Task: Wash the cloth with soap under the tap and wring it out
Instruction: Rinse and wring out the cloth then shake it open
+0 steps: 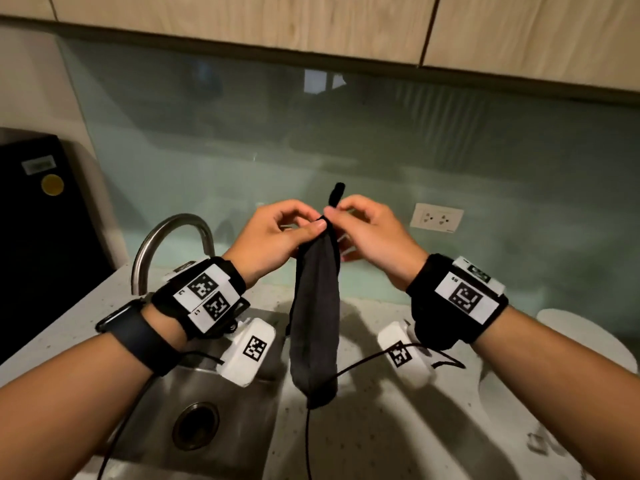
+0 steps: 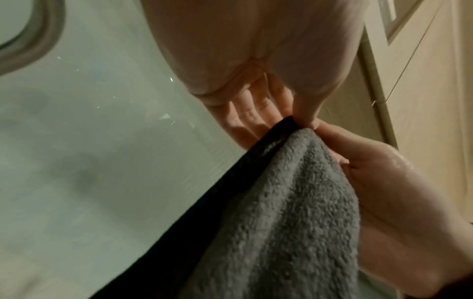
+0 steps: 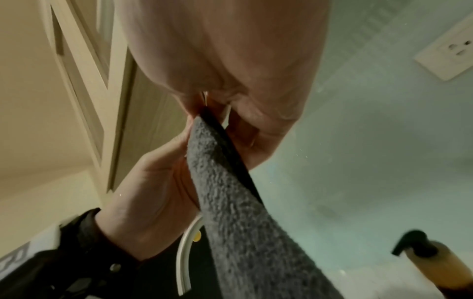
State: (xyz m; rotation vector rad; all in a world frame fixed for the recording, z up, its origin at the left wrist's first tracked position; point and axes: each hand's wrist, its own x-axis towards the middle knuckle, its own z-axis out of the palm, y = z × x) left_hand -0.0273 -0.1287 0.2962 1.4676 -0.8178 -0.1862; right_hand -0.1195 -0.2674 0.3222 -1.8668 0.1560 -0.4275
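While pinched by both hands [image 1: 322, 233], cloth [image 1: 315, 327] above sink [image 1: 221, 403] (only a drain).

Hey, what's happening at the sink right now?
A person holds a dark grey cloth up by its top edge, pinched between the left hand and the right hand, so it hangs down over the counter edge beside the sink. No water shows at the tap. A soap bottle stands off to the side, untouched. Whether the cloth is wet cannot be told.
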